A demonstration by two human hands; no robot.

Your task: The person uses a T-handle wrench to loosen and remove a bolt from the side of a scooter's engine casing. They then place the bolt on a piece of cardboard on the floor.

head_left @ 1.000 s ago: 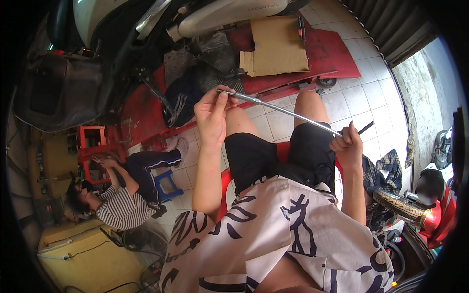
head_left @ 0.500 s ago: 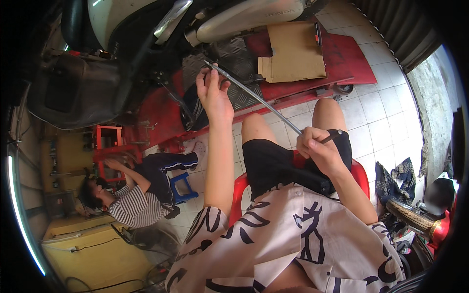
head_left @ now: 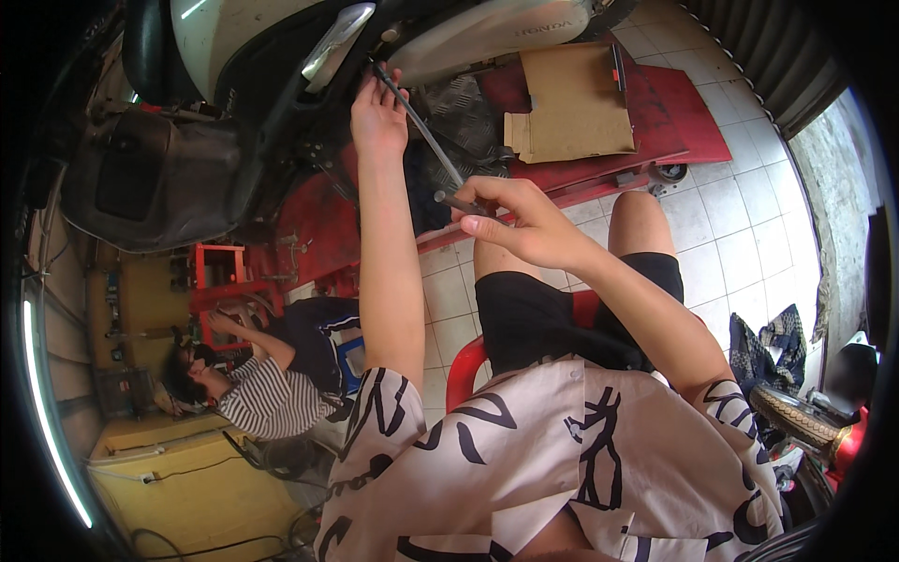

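A long, thin T-handle wrench [head_left: 429, 140] with a grey metal shaft slants between my hands. My right hand [head_left: 529, 220] grips its dark crossbar; one round end of the bar sticks out past the fingers. My left hand [head_left: 382, 122] reaches far forward, its fingers closed on the shaft near the far end. That end is up against the dark underside of a motorbike [head_left: 281, 122], between a shiny metal footrest piece [head_left: 339, 42] and the silver exhaust muffler [head_left: 506, 33]. Whether the tip sits on a fastener is too small to tell.
The motorbike stands over a red lift platform [head_left: 688, 122] bearing a piece of cardboard [head_left: 576, 103]. At left, a person in a striped shirt [head_left: 276, 398] sits low beside a red metal frame [head_left: 220, 267]. A tyre [head_left: 791, 417] and dark cloth [head_left: 768, 347] are at right.
Both hands have moved forward with the wrench, bringing its far end up to the motorbike. My right hand has come left and turned, so the crossbar now points left.
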